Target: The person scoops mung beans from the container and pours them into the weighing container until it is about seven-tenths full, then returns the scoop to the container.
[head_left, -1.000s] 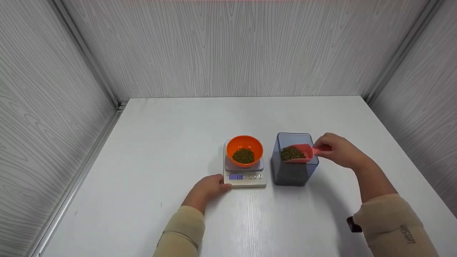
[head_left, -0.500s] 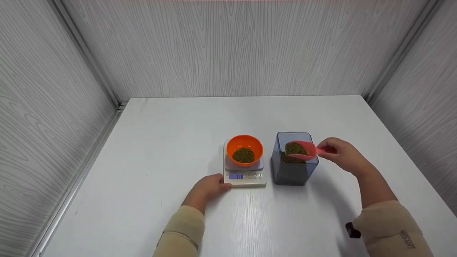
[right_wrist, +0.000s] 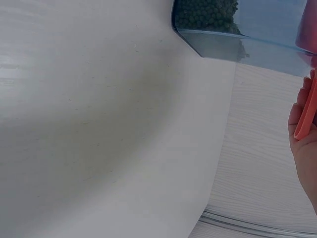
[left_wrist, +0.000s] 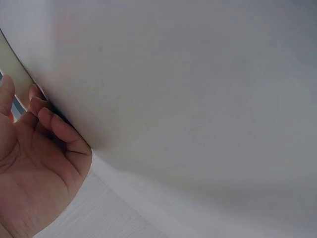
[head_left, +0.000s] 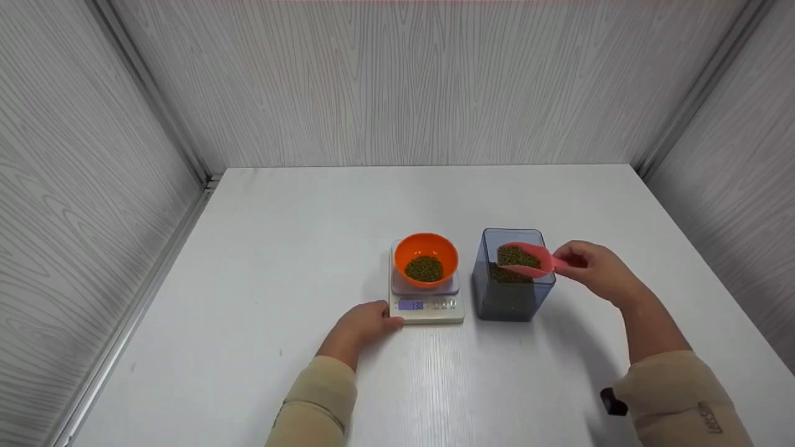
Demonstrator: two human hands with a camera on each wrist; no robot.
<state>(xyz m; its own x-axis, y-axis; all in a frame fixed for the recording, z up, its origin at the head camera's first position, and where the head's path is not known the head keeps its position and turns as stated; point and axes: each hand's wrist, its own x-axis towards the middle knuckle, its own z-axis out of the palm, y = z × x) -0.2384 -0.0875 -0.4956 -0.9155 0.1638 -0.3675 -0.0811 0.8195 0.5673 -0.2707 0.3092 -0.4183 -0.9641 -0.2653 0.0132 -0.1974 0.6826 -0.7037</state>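
Observation:
My right hand (head_left: 595, 268) pinches the handle of a coral-red scoop (head_left: 543, 256). Green mung beans (head_left: 515, 255) fill its bowl, which is over the mouth of a translucent blue-grey square container (head_left: 506, 302) holding more beans. Left of that container, an orange bowl (head_left: 425, 244) with some beans in it stands on a white digital kitchen scale (head_left: 442, 315). Its lit display appears to read 138. My left hand (head_left: 365, 323) grips the scale's front left corner; in the left wrist view the curled fingers (left_wrist: 62, 130) lie at its edge.
Everything stands on a white table (head_left: 279, 248) boxed in by pale wood-grain panels (head_left: 397, 87) at the back and both sides. The container is close to the scale's right side, with a narrow gap between them.
The scoop has risen out of the beans in the container and shifted slightly right, carrying a load. My left hand and the scale have stayed put; the reading looks the same.

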